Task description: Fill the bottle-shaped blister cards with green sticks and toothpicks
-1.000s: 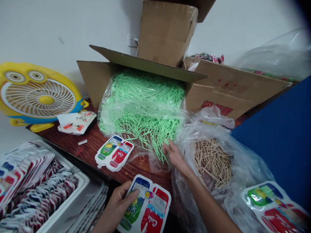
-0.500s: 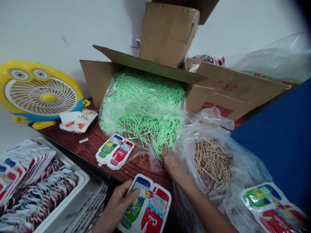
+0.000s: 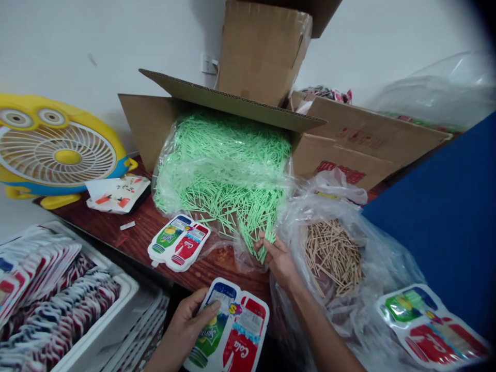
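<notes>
My left hand [image 3: 189,320] grips a flat printed pouch [image 3: 244,336] shaped like two bottles, one green "Sprite" and one red "Cola", thumb on its face. My right hand [image 3: 279,261] is closed around a small bunch of thin green sticks [image 3: 268,238], at the front edge of a large heap of green sticks [image 3: 228,150] in a clear plastic bag inside an open carton. Between the hands and the fan, a small stack of matching pouches [image 3: 180,243] lies on the table. A clear bag of brown sticks [image 3: 335,258] is right of my right hand.
A white foam box [image 3: 124,289] packed with pouches stands at lower left. Another pouch [image 3: 434,330] lies at lower right. Behind are a yellow fan [image 3: 67,155], a paper packet [image 3: 118,196], cartons [image 3: 263,57] and a blue panel [image 3: 437,206].
My right hand has turned and drawn slightly back from the heap's edge, with green sticks now showing in its fingers. The left hand keeps hold of the pouch. The view has shifted slightly.
</notes>
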`<state>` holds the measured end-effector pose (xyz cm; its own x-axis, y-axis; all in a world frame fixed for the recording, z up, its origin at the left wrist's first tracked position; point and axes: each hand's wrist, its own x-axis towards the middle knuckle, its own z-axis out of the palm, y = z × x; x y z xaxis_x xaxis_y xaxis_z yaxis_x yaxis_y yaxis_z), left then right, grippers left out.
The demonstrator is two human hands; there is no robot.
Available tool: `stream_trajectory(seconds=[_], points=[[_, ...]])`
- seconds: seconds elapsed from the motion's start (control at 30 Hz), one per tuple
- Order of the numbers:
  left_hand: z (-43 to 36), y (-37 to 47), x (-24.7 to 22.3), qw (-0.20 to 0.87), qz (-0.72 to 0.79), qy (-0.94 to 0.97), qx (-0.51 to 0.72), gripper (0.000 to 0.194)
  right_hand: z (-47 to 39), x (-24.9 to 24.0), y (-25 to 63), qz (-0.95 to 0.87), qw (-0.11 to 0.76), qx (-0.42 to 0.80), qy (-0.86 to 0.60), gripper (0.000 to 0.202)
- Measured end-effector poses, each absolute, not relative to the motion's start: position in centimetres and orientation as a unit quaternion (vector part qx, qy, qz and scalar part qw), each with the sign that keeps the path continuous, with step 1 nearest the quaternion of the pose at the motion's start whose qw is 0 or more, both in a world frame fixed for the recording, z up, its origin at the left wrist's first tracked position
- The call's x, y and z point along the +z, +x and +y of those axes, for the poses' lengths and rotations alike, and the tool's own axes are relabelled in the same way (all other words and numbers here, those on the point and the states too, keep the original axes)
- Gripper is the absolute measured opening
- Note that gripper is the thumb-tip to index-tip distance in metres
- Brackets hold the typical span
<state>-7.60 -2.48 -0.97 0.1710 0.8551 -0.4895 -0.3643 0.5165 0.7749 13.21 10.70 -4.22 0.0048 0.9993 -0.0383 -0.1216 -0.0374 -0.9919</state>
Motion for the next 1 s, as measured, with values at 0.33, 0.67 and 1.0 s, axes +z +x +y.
stream_trajectory(seconds=[0.33, 0.67, 1.0], points=[[-2.2, -7.6, -0.5, 0.711, 0.490, 0.295, 0.410, 0.027, 7.8, -4.6, 12.1, -0.494, 0.488, 0.500, -0.517, 0.026], [-1.2, -7.1, -0.9, 0.704, 0.493, 0.324, 0.395, 0.028, 7.2, -1.5, 11.2, -0.292, 0.602, 0.644, -0.371, 0.021], [-0.9, -6.5, -0.4, 0.690, 0.478, 0.424, 0.340, 0.034, 4.3, 2.3, 9.3, -0.198, 0.620, 0.706, -0.278, 0.015]])
